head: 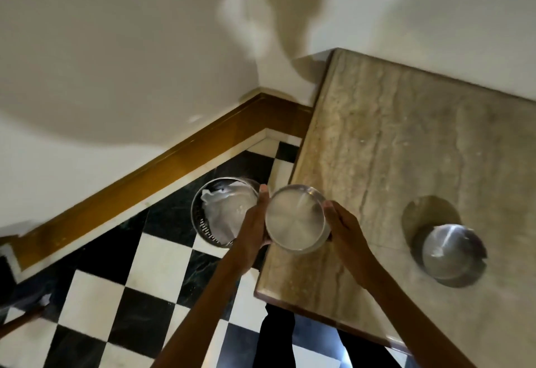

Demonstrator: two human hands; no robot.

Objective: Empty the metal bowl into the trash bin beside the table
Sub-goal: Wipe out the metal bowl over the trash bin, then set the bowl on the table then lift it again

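Note:
I hold a round metal bowl [294,218] between both hands, upright, over the left edge of the stone table [377,147]. My left hand [255,219] grips its left side and my right hand [338,222] grips its right side. The bowl's inside looks pale and blurred; I cannot tell what is in it. Just left of the bowl, on the floor, stands a metal trash bin [203,224] with a perforated wall and white crumpled material inside. My left hand partly covers the bin's right rim.
A second metal bowl [448,251] sits on the table to the right. The floor [139,274] is black and white checkered tile. A brown skirting board [145,176] runs along the wall behind the bin. A dark wooden piece [17,321] shows at lower left.

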